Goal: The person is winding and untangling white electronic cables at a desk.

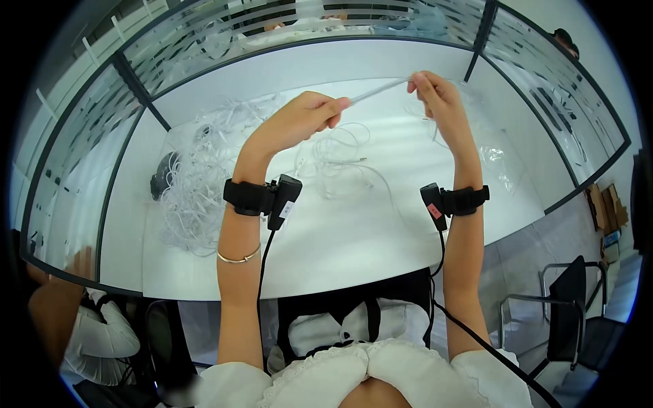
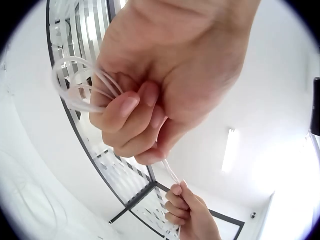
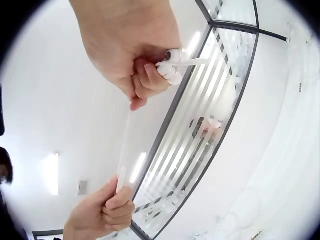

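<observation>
White earphones are stretched between the two hands above the table. My left hand (image 1: 299,122) grips one end of the taut cable (image 1: 381,89), and a loop of the white cable (image 2: 90,108) sticks out past its curled fingers in the left wrist view. Higher and to the right, my right hand (image 1: 441,102) pinches the other end of the span. White earbuds (image 3: 172,67) poke out of that fist in the right wrist view. Part of the cable is hidden inside both hands.
On the table's left lies a big tangle of white cables (image 1: 194,187), beside a dark object (image 1: 164,175). Another loose cable (image 1: 340,162) lies mid-table; clear plastic bags (image 1: 502,166) are at right. Framed glass partitions (image 1: 306,42) enclose the table. A chair (image 1: 568,306) stands at right.
</observation>
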Demonstrator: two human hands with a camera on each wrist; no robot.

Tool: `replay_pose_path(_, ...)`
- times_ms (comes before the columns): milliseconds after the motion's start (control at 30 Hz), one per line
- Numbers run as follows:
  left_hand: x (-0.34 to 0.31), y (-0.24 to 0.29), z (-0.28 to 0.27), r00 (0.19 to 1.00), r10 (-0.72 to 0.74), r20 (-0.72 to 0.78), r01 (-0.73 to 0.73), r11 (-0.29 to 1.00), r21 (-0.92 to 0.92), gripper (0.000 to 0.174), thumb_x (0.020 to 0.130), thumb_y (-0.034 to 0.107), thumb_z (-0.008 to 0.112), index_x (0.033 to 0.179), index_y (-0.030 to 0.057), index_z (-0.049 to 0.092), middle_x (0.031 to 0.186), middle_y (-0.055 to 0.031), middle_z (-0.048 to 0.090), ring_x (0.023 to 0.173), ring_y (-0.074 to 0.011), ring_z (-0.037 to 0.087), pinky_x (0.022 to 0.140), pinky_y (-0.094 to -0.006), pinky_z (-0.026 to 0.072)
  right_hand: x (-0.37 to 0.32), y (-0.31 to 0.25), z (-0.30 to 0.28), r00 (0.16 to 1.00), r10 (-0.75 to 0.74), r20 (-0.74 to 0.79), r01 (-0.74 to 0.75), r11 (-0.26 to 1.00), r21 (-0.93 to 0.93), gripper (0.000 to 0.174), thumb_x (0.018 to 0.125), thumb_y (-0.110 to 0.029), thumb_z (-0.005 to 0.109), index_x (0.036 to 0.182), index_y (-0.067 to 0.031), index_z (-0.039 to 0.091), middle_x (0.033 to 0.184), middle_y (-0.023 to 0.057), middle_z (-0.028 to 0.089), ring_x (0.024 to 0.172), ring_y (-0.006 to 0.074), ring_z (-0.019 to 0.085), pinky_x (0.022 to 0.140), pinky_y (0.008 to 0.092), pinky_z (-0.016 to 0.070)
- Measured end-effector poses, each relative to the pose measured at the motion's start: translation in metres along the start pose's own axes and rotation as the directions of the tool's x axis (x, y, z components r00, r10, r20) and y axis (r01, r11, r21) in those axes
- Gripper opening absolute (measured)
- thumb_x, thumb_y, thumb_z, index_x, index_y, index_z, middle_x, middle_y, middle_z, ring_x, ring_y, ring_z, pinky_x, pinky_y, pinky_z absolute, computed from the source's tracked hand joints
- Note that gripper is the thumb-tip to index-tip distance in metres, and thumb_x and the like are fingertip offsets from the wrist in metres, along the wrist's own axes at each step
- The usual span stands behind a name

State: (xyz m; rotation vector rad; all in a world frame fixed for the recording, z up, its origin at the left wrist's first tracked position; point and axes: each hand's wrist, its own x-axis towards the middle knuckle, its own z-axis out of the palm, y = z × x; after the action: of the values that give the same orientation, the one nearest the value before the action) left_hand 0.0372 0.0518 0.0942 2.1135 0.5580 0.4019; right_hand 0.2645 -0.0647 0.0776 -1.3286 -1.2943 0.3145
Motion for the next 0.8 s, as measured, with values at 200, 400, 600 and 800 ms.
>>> replay_pose_path(200, -0.008, 0.012, -0.003, 1.000, 0.013, -0.028, -0.014, 0.999, -0.036, 0.047, 0.095, 0.041, 0.049, 0.060, 0.0128, 0.038, 0.054, 0.0072, 0.027, 0.050, -0.0050, 0.023, 0.046, -0.0232, 0.0207, 0.000, 0.001, -0.004, 1.000, 0.008, 0.011, -0.009, 0.998, 0.062, 0.037, 0.095, -0.037, 0.051, 0.077, -0.0057, 0.059, 0.063, -0.0068, 0.033, 0.053, 0.0025, 0.023, 0.046, 0.0214, 0.0179)
replay_pose_path(400, -0.007, 0.002, -0.013, 0.994, 0.021, -0.105, -0.034, 0.992, -0.119, 0.045, 0.094, 0.041, 0.052, 0.062, 0.0163, 0.031, 0.058, 0.0096, 0.023, 0.051, -0.0028, 0.018, 0.046, -0.0219, 0.0149, -0.005, 0.000, -0.002, 0.989, 0.067, 0.133, -0.073, 0.996, 0.048, 0.036, 0.095, -0.037, 0.051, 0.076, -0.0077, 0.057, 0.062, -0.0074, 0.033, 0.054, 0.0027, 0.024, 0.047, 0.0207, 0.0201)
replay_pose_path(600, -0.019, 0.003, -0.035, 0.977, 0.027, -0.211, -0.082, 0.963, -0.258, 0.045, 0.093, 0.038, 0.055, 0.063, 0.0181, 0.028, 0.059, 0.0104, 0.023, 0.050, -0.0014, 0.016, 0.045, -0.0211, 0.0135, -0.015, -0.012, 0.007, 0.864, 0.131, 0.485, -0.166, 0.986, 0.029, 0.040, 0.096, -0.039, 0.047, 0.070, -0.0101, 0.049, 0.061, -0.0080, 0.034, 0.056, 0.0037, 0.029, 0.055, 0.0190, 0.0295)
replay_pose_path(800, -0.031, 0.004, -0.045, 0.973, 0.088, -0.216, -0.133, 0.970, -0.204, 0.050, 0.092, 0.042, 0.055, 0.058, 0.0177, 0.027, 0.054, 0.0093, 0.021, 0.048, -0.0033, 0.016, 0.043, -0.0217, 0.0144, -0.010, 0.007, 0.005, 0.792, 0.097, 0.603, -0.192, 0.977, 0.095, 0.042, 0.096, -0.040, 0.046, 0.066, -0.0104, 0.044, 0.058, -0.0077, 0.029, 0.055, 0.0049, 0.028, 0.057, 0.0193, 0.0358)
